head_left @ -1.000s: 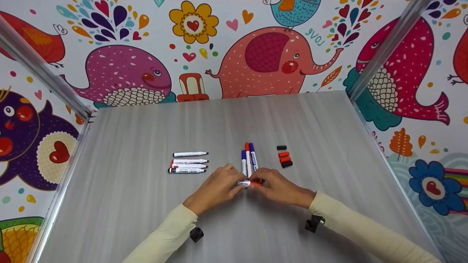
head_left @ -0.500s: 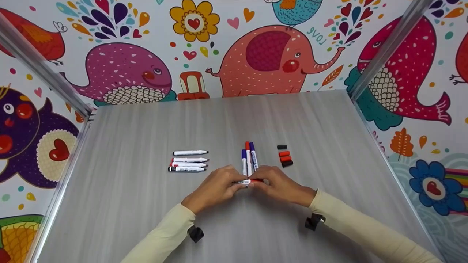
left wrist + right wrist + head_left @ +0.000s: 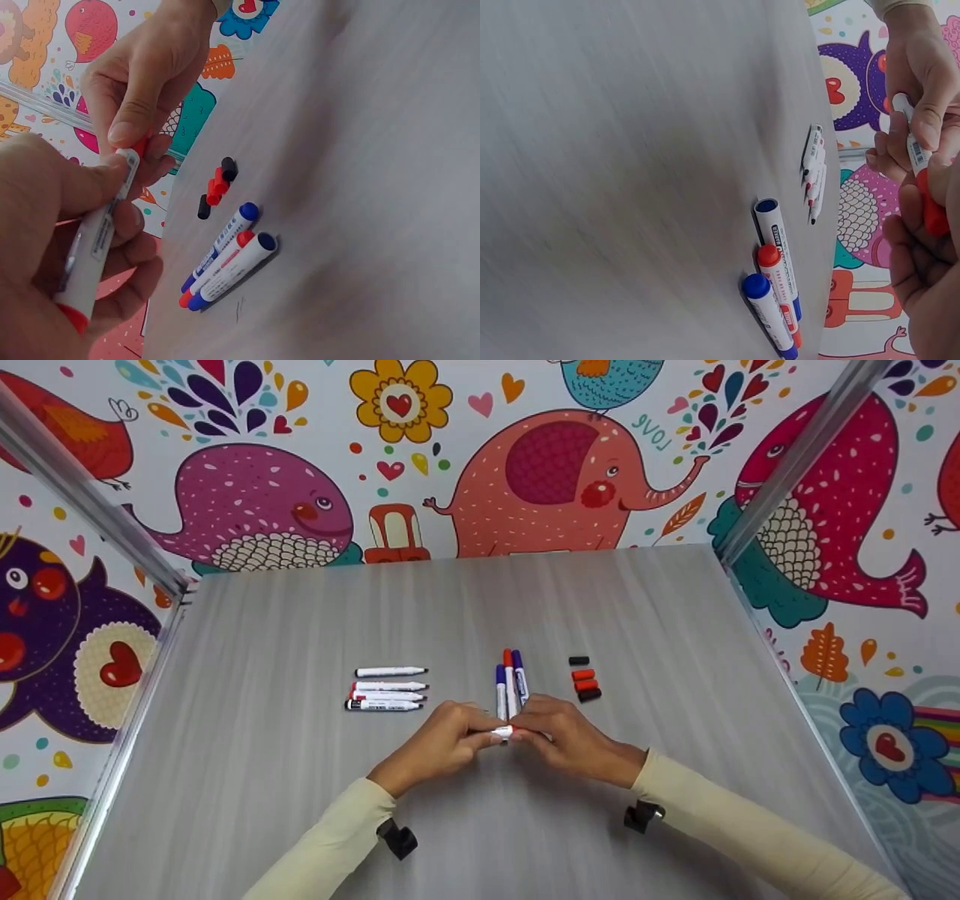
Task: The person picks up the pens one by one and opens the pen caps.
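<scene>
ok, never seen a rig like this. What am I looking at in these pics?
No robot here: a person works with a bare left hand and right hand. The wide view looks down from the head; the two closer ones come from the left and right wrists. On the grey table, left to right in the wide view, lie four uncapped markers, three capped markers (two blue, one red) and four loose caps, two red and two black. The hands hold one more marker between them: the left grips its white body, the right its red cap.
</scene>
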`<state>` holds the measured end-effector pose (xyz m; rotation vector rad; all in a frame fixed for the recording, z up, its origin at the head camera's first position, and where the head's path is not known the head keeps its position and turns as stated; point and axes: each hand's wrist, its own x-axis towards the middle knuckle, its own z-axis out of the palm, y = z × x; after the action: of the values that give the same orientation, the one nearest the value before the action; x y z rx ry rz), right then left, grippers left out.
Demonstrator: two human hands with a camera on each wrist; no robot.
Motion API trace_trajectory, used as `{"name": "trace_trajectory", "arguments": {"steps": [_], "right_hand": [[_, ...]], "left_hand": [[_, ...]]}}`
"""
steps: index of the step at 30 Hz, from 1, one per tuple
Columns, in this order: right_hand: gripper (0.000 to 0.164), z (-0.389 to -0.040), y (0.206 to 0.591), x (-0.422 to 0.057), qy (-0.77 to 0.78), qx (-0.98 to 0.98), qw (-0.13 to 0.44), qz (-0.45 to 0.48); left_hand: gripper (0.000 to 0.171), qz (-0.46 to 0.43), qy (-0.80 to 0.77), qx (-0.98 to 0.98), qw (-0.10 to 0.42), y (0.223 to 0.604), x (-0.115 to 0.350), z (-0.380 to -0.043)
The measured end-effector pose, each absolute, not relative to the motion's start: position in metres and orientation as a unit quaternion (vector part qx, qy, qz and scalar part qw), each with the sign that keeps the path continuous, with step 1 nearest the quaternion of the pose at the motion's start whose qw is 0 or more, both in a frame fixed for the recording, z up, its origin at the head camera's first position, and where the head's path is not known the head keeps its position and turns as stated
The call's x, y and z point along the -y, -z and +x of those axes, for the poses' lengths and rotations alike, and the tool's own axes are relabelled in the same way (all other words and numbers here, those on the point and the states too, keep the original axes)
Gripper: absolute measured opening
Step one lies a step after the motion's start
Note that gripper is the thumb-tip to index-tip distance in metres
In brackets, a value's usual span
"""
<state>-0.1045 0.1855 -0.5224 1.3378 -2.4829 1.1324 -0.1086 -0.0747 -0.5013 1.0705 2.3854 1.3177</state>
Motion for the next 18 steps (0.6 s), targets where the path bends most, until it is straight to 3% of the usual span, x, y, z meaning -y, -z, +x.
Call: {"name": "trace_trajectory", "arguments": {"steps": [18], "right_hand": [[0.021, -0.0954, 0.5195, -0.1847, -0.339, 0.790, 0.123, 0.495]], "left_hand": [[0.025, 0.356, -0.469, -0.795, 0.145, 0.4928, 0.0780, -0.1036]]}}
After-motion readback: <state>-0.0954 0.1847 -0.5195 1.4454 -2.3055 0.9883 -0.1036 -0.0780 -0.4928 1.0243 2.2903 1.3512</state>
